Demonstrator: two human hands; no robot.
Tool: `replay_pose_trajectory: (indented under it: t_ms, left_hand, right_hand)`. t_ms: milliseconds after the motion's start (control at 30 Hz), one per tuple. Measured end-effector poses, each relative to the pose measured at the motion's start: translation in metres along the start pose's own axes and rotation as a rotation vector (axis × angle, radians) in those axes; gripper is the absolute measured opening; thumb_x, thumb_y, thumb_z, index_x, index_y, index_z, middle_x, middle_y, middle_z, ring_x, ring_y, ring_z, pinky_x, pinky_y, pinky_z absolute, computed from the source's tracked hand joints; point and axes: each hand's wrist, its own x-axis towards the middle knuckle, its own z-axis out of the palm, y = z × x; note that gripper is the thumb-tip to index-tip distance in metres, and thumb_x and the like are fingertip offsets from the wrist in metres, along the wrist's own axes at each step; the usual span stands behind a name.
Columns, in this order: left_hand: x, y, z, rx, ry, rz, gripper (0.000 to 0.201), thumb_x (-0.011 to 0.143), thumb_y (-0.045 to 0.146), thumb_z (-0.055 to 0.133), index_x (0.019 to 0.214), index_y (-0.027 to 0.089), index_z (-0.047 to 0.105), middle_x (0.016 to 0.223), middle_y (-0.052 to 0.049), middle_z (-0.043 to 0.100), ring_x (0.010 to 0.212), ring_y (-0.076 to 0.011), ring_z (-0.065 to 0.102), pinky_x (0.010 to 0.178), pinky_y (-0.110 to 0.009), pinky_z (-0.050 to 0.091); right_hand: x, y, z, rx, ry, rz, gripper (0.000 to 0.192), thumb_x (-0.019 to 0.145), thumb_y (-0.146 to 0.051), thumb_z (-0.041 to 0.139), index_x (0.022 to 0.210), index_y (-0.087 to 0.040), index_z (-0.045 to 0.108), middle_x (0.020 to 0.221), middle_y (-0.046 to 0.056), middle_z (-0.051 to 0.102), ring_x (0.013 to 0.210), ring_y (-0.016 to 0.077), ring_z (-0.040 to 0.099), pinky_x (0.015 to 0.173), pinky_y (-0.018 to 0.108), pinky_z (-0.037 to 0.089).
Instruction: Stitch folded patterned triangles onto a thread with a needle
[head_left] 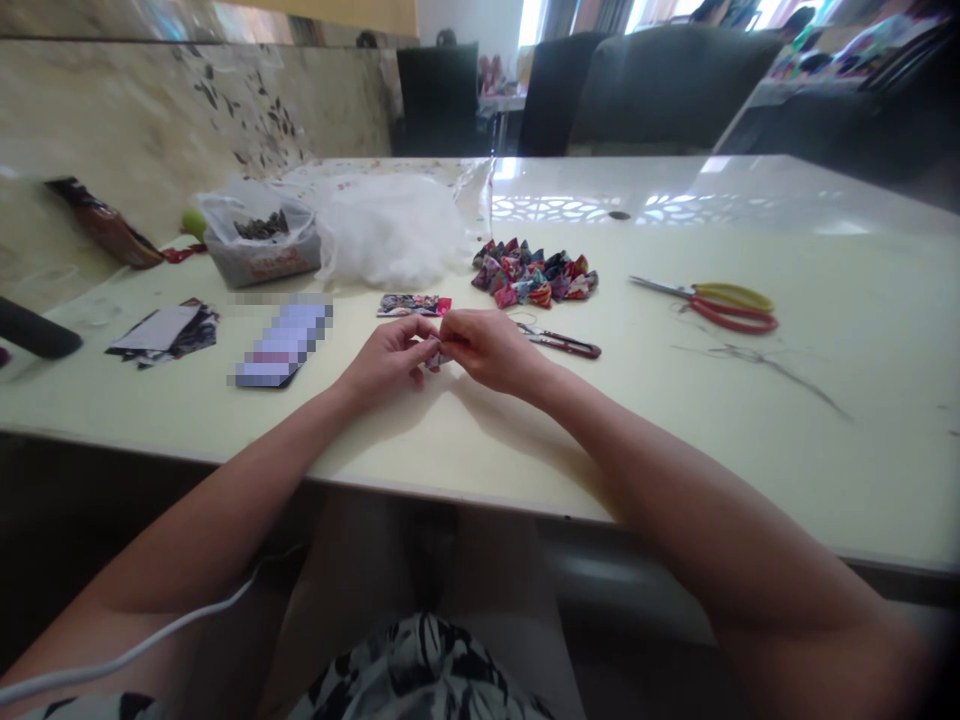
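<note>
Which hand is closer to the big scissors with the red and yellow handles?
The right hand. It lies to the left of the scissors, with bare table between. The left hand sits farther left, beyond the right one.

red and yellow scissors [724, 304]

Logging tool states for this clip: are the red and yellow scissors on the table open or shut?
Shut, or nearly so. The scissors lie flat on the table, right of both hands; their blades run together into one thin line pointing left.
</note>
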Motion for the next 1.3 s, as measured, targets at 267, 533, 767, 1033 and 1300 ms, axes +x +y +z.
replay_pose_trajectory:
  t_ms: [267, 533, 767, 1033, 1300]
  left_hand:
    - [0.0, -0.001, 0.0, 0.003, -0.028, 0.006, 0.037, 0.084, 0.051, 0.083, 0.089, 0.017, 0.068, 0.073, -0.002, 0.064, 0.061, -0.0125, 0.061, 0.047, -0.021, 0.054]
    - [0.0, 0.002, -0.001, -0.005, -0.032, -0.01, 0.038, 0.083, 0.05, 0.083, 0.09, 0.016, 0.069, 0.072, -0.002, 0.064, 0.061, -0.0123, 0.061, 0.047, -0.021, 0.055]
    - [-0.001, 0.004, 0.0, -0.047, 0.0, -0.005, 0.04, 0.075, 0.046, 0.09, 0.092, 0.015, 0.07, 0.077, -0.003, 0.069, 0.07, -0.0157, 0.068, 0.051, -0.023, 0.057]
    - [0.0, 0.003, 0.0, -0.031, 0.144, 0.057, 0.038, 0.075, 0.044, 0.089, 0.094, 0.017, 0.068, 0.085, -0.003, 0.071, 0.074, -0.016, 0.071, 0.053, -0.023, 0.057]
    - [0.001, 0.002, 0.001, -0.052, 0.197, 0.084, 0.04, 0.076, 0.043, 0.089, 0.096, 0.017, 0.067, 0.086, -0.003, 0.071, 0.075, -0.0146, 0.07, 0.054, -0.022, 0.058]
  right_hand:
    - [0.001, -0.004, -0.002, -0.056, -0.039, 0.016, 0.016, 0.09, -0.013, 0.056, 0.075, -0.019, 0.055, 0.075, 0.002, 0.063, 0.069, 0.0143, 0.046, 0.064, 0.029, 0.025]
    - [0.0, -0.004, -0.002, -0.079, -0.049, 0.03, 0.014, 0.089, -0.013, 0.057, 0.076, -0.018, 0.059, 0.076, 0.003, 0.065, 0.069, 0.0153, 0.048, 0.064, 0.03, 0.026]
    - [0.001, -0.001, -0.004, -0.048, -0.007, 0.043, 0.015, 0.092, -0.016, 0.056, 0.078, -0.019, 0.058, 0.078, 0.004, 0.064, 0.073, 0.0161, 0.05, 0.066, 0.029, 0.029]
    - [0.001, 0.006, -0.001, 0.05, 0.191, -0.033, 0.011, 0.094, -0.015, 0.054, 0.085, -0.019, 0.059, 0.091, 0.005, 0.062, 0.076, 0.0157, 0.052, 0.069, 0.029, 0.036]
    - [-0.002, 0.007, 0.0, 0.089, 0.236, -0.048, 0.016, 0.098, -0.018, 0.057, 0.09, -0.019, 0.07, 0.092, 0.005, 0.063, 0.079, 0.0158, 0.057, 0.072, 0.029, 0.041]
